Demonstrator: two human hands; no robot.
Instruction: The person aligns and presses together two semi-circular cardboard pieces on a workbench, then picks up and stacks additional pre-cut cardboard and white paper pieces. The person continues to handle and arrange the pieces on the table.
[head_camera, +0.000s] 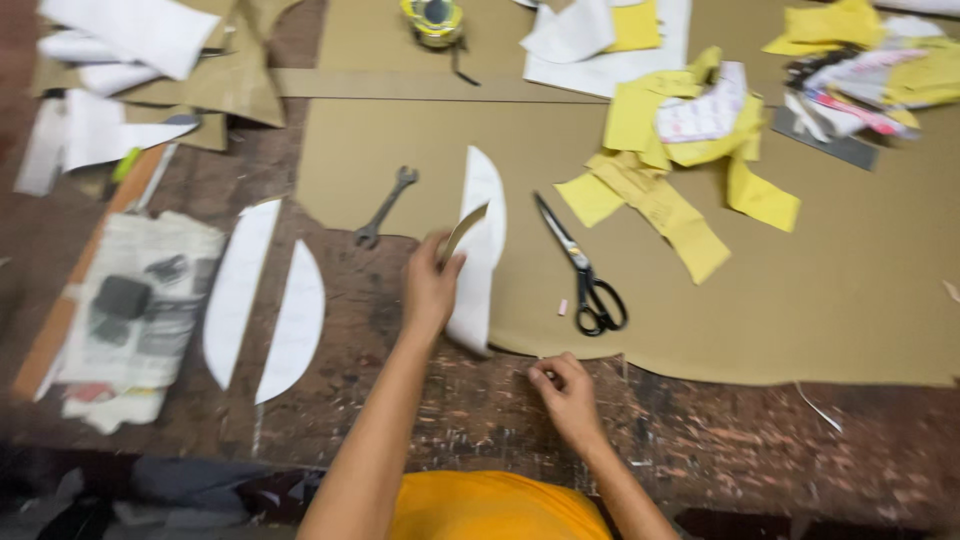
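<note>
My left hand (430, 288) grips a thin curved brown cardboard strip (464, 230) and holds it up over a white crescent-shaped paper pattern (479, 250) that lies on a large brown cardboard sheet (800, 300). My right hand (565, 395) rests with curled fingers at the near edge of that sheet, pinching at the cardboard edge; whether it holds anything small I cannot tell. Black-handled scissors (585, 275) lie just right of the white pattern.
Two more white crescent patterns (265, 300) lie to the left on the worn wooden table, beside a newspaper (140, 310). A metal spanner (385, 207), yellow paper scraps (670, 150), a tape measure (433, 20) and white paper pieces (120, 40) lie farther back.
</note>
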